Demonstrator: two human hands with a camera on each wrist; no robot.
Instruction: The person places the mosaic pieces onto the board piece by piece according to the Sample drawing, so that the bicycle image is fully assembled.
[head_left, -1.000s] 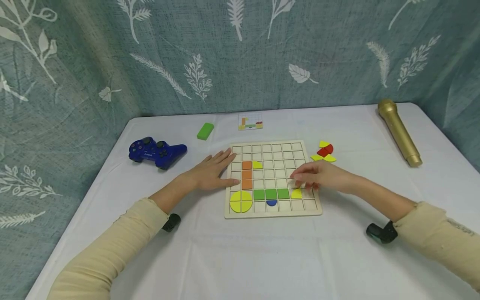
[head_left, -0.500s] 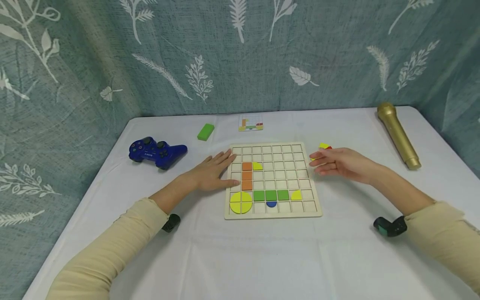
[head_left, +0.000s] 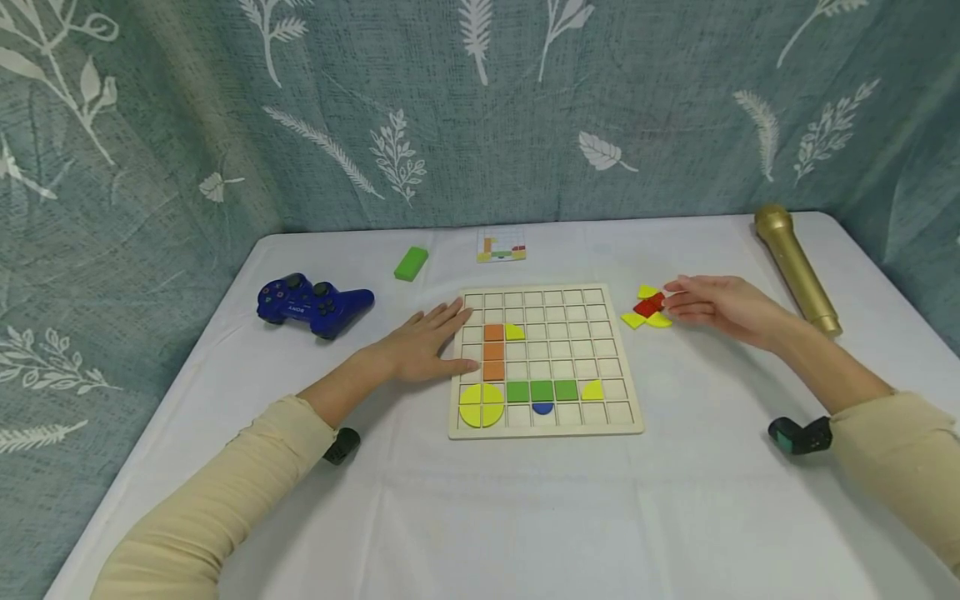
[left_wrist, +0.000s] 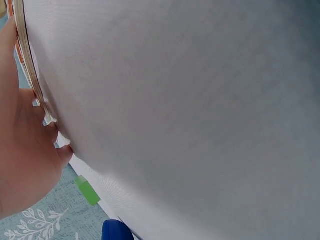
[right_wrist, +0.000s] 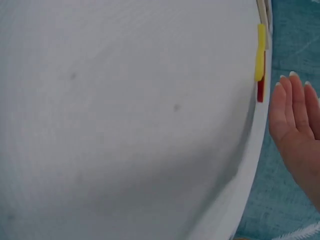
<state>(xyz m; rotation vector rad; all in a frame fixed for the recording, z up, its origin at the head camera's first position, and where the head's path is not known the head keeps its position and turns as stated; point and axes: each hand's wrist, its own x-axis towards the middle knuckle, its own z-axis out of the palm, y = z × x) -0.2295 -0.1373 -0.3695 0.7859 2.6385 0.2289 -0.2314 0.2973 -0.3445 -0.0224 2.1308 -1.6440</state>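
Note:
My left hand (head_left: 426,343) lies flat with spread fingers on the left edge of a wooden grid board (head_left: 551,421). On the board sit orange squares (head_left: 493,352), green squares (head_left: 542,391), a blue half circle (head_left: 543,408), a yellow circle of quarter pieces (head_left: 482,405) and two single yellow quarter pieces (head_left: 592,390). My right hand (head_left: 723,307) is just right of a small pile of loose red pieces (head_left: 647,308) and yellow pieces (head_left: 633,320). Its fingers are extended, and the right wrist view shows them apart from the pile with nothing held.
Behind the board lies a small pattern card (head_left: 502,246), with a green block (head_left: 411,263) left of it. A blue game controller (head_left: 313,307) rests at the left. A gold microphone (head_left: 798,271) lies at the back right of the white-covered table (head_left: 525,517).
My right hand has moved off the board's right side, over the loose pieces, and away to the right, uncovering the pile. The left hand has stayed in place.

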